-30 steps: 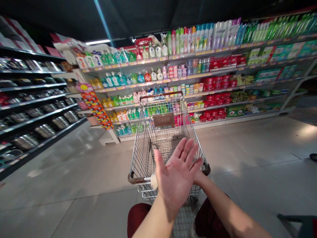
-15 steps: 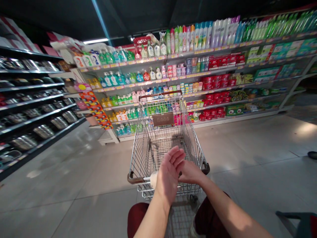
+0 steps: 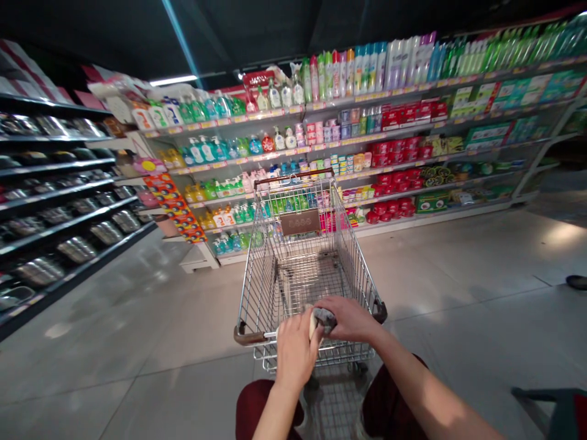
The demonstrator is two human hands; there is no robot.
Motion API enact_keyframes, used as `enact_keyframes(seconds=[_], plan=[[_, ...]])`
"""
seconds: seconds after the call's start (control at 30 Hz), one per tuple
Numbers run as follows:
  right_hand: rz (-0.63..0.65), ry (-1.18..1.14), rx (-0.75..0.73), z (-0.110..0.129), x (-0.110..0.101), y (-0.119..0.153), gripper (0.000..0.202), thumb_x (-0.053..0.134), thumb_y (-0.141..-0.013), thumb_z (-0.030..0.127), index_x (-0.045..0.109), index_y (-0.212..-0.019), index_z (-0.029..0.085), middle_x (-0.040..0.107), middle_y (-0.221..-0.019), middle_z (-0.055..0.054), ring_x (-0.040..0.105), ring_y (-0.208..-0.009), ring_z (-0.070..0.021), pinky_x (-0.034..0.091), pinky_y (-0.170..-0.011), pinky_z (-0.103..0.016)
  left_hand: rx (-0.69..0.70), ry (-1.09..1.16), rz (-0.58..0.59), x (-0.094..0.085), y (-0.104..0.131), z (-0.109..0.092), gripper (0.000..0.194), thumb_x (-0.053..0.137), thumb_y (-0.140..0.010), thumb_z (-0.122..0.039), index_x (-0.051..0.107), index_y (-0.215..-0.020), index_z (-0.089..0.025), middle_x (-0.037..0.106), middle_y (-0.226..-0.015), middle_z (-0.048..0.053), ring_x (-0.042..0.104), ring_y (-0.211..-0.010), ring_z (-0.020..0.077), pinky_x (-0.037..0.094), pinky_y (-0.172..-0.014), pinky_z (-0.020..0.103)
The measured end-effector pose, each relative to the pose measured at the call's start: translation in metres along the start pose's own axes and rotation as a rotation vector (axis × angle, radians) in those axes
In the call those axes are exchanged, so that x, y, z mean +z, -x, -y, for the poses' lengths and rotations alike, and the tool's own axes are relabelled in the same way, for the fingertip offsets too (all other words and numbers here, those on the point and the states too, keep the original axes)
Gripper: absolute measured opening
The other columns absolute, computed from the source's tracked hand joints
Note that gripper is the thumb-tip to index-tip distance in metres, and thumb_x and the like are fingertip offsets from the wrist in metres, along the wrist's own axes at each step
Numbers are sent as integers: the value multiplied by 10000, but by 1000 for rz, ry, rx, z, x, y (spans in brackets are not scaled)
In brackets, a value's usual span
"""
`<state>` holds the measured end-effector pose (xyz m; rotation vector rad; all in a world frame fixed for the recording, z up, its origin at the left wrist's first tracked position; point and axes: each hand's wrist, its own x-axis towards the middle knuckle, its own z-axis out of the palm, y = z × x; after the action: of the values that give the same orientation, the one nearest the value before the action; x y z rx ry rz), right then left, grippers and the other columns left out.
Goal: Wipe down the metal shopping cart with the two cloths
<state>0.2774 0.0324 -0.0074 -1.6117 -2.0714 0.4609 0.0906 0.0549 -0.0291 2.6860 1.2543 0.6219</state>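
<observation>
A wire shopping cart (image 3: 302, 223) stands in front of me, its basket bare, with brown corner pieces on its handle. My left hand (image 3: 295, 349) is closed over the handle bar, fingers curled down across its middle. Close beside it, my right hand (image 3: 352, 320) is closed round a cloth (image 3: 324, 319), grey on top with a cream part toward the left hand. The cloth lies at the handle, and the hands nearly meet there. The fingertips of my right hand are partly hidden.
Shelves (image 3: 275, 113) of bottles, tubs and boxes run behind the cart. Steel pots (image 3: 76, 247) fill a rack at the left. A dark stool-like object (image 3: 557, 406) stands at lower right. My knees flank the cart's near end.
My left hand has turned from an open, palm-up pose to a grip over the handle. The grey part of the cloth now shows between the hands. The cart stays put.
</observation>
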Motion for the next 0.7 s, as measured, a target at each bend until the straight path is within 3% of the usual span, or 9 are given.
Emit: enact_keyframes(seconds=[0.13, 0.3, 0.4, 0.5, 0.7], plan=[[-6, -48, -43, -3, -1, 0, 497, 715, -704, 455, 622, -1153, 262, 674, -1105, -30, 612, -1019, -239, 448, -898, -342, 65, -39, -45, 1, 11, 15, 389, 377, -988, -378, 528, -1301, -203, 647, -1019, 71, 570, -949, 219, 413, -867, 382], [-31, 13, 1, -1, 0, 2, 511, 708, -686, 346, 606, -1183, 291, 660, -1140, -22, 602, -1053, -240, 443, -903, -347, 102, -116, -121, -11, 21, 53, 328, 381, -988, -369, 593, -1167, -194, 666, -1032, 72, 584, -952, 211, 408, -879, 369], [-25, 33, 11, 2, 1, 1, 486, 698, -691, 368, 612, -1164, 298, 665, -1120, -18, 601, -1049, -244, 447, -870, -345, 74, -163, -123, -16, 23, 63, 317, 380, -985, -378, 622, -1080, -198, 677, -983, 63, 594, -926, 213, 408, -874, 370], [-15, 34, 4, 4, 2, -1, 475, 711, -672, 387, 625, -1130, 296, 668, -1100, -13, 605, -1031, -247, 448, -827, -333, 17, -206, -132, -13, 18, 50, 327, 372, -984, -382, 640, -1029, -200, 679, -928, 60, 596, -890, 218, 405, -874, 386], [-20, 4, -21, -1, 0, -2, 477, 698, -677, 366, 621, -1140, 276, 669, -1107, -18, 603, -1029, -241, 444, -822, -322, 101, -179, -153, 8, 4, -5, 390, 376, -974, -269, 523, -1310, -138, 679, -986, 80, 588, -931, 214, 337, -1008, 453]])
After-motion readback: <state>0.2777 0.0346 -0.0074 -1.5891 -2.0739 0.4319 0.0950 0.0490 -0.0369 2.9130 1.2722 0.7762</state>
